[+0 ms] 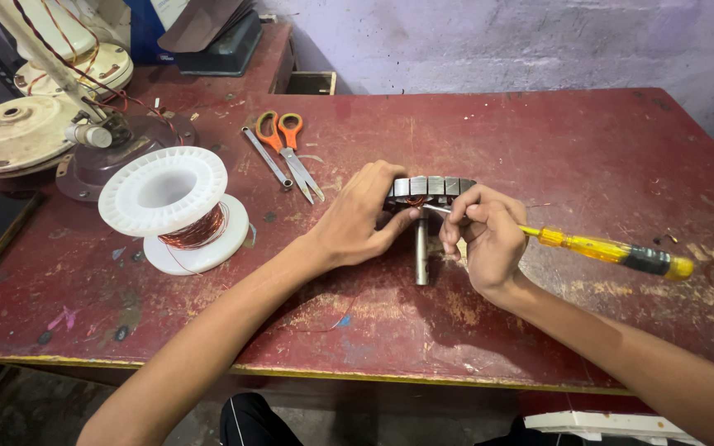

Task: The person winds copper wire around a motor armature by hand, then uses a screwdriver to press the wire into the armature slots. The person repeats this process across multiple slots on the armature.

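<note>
My left hand (357,219) clasps the slotted metal stator (431,188) mid-table, toward the near edge; my right hand (485,235) grips a yellow-handled screwdriver (609,250), tip at its copper windings.

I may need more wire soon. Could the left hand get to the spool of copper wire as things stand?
Probably yes. The spool stands on the table's bare top on the left hand's own side, with nothing between them. But that hand is gripping the metal core, so it would have to let go.
</note>
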